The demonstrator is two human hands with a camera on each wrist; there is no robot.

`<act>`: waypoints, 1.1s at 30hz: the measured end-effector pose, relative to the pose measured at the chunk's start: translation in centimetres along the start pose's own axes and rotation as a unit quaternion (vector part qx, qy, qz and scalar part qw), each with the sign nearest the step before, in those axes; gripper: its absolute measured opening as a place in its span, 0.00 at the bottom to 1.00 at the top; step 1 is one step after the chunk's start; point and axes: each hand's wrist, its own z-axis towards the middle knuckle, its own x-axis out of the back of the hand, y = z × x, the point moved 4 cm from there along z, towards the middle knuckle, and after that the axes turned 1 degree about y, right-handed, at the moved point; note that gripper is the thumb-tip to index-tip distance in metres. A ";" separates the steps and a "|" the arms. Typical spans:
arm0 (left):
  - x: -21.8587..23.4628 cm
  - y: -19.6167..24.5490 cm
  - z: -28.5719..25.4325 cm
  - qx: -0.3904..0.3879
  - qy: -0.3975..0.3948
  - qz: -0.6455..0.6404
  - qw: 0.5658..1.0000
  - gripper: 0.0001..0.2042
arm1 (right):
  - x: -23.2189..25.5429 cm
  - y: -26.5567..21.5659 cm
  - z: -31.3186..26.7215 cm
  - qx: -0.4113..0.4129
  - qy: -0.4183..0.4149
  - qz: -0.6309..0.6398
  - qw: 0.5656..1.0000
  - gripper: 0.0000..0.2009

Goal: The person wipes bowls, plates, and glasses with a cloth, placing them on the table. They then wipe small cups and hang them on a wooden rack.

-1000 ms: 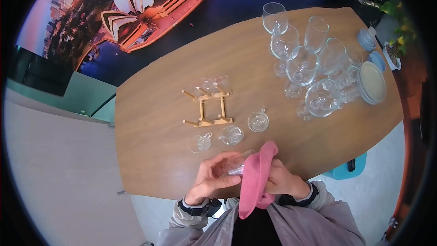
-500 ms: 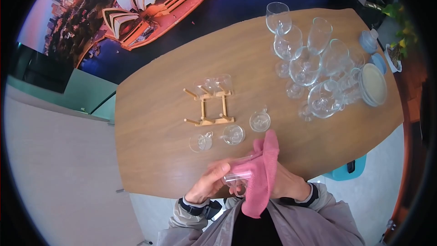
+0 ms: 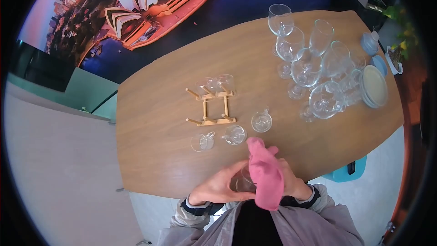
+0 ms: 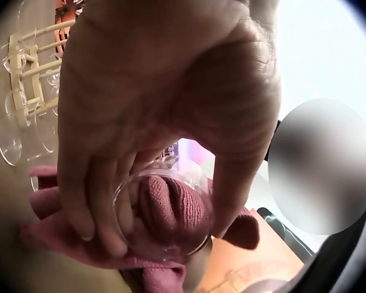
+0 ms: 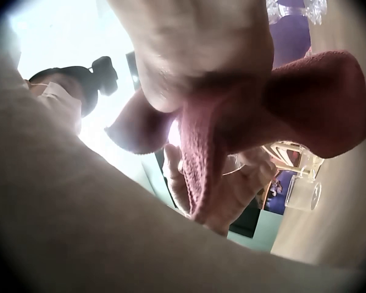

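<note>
Near the table's front edge, my left hand (image 3: 221, 187) grips a clear glass cup (image 3: 241, 182) around its side, thumb and fingers spread on opposite walls. A pink cloth (image 3: 267, 180) is bunched in my right hand (image 3: 291, 183) and covers the cup's right end. Through the clear glass, the left wrist view shows folds of the cloth (image 4: 174, 207) inside the cup. The right fingers are mostly hidden behind the cloth. Beyond the hands stand three glass cups with handles, one at the left (image 3: 202, 141), one in the middle (image 3: 235, 134) and one at the right (image 3: 261, 121).
A wooden peg rack (image 3: 211, 121) stands mid-table, with glass cups (image 3: 225, 82) at its far side. Several stemmed glasses (image 3: 306, 68) crowd the right, beside stacked pale dishes (image 3: 375, 86). A turquoise stool (image 3: 348, 171) is below the table's right edge.
The cup has turned in my left hand, whose fingers now wrap it from the left. The pink cloth has shifted and turned over the cup's end along with my right hand.
</note>
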 end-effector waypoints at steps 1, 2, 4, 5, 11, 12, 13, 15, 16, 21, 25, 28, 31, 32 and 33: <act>-0.2 -0.1 0.1 0.001 -0.001 0.000 1.000 0.40 | 0.3 0.5 -0.3 -0.049 0.039 0.024 0.998 0.24; -0.2 0.0 0.1 -0.014 0.017 0.043 0.999 0.39 | 0.0 0.6 -0.1 -0.049 0.039 0.024 0.998 0.24; -0.2 0.5 0.1 -0.029 0.037 0.086 0.995 0.38 | 0.0 0.8 0.8 -0.083 0.116 0.107 0.984 0.25; -0.1 1.1 0.3 -0.044 0.044 0.118 0.991 0.37 | 0.1 1.2 0.9 -0.083 0.116 0.107 0.984 0.25; -0.1 2.6 -0.2 -0.080 0.118 0.142 0.980 0.31 | 1.4 1.4 1.1 -0.077 0.126 0.194 0.970 0.28; -0.1 3.2 -0.2 -0.111 0.127 0.162 0.972 0.29 | 0.8 1.8 0.9 -0.076 0.111 0.213 0.968 0.26; -0.2 2.8 0.0 -0.110 0.130 0.161 0.972 0.29 | 0.3 2.0 0.8 -0.076 0.094 0.232 0.965 0.25; -0.6 2.3 0.5 -0.211 0.155 0.233 0.936 0.27 | -0.2 1.7 2.7 -0.052 0.053 0.191 0.979 0.24; -0.6 2.1 0.6 -0.213 0.156 0.234 0.936 0.27 | -0.6 1.4 3.6 -0.026 0.016 0.147 0.989 0.24; -0.6 1.7 0.0 -0.252 0.185 0.312 0.897 0.24 | -0.6 1.6 1.5 -0.144 0.049 0.336 0.929 0.20; 0.0 1.5 -1.5 -0.209 0.203 0.309 0.905 0.25 | 0.1 3.5 -0.2 -0.159 0.093 0.180 0.966 0.21; 1.4 0.4 -4.3 -0.228 0.230 0.322 0.890 0.32 | 1.0 3.4 -0.8 -0.172 0.082 0.233 0.954 0.24; 5.0 -0.9 -7.8 -0.199 0.396 0.186 0.877 0.36 | 1.5 2.8 -1.7 -0.207 0.069 0.317 0.923 0.27; 6.0 -0.5 -8.7 -0.195 0.447 0.172 0.856 0.36 | 1.6 2.6 -1.8 -0.223 0.069 0.347 0.908 0.28; 7.4 -0.7 -9.2 -0.195 0.449 0.173 0.855 0.36 | 1.8 2.4 -1.7 -0.222 0.066 0.348 0.908 0.28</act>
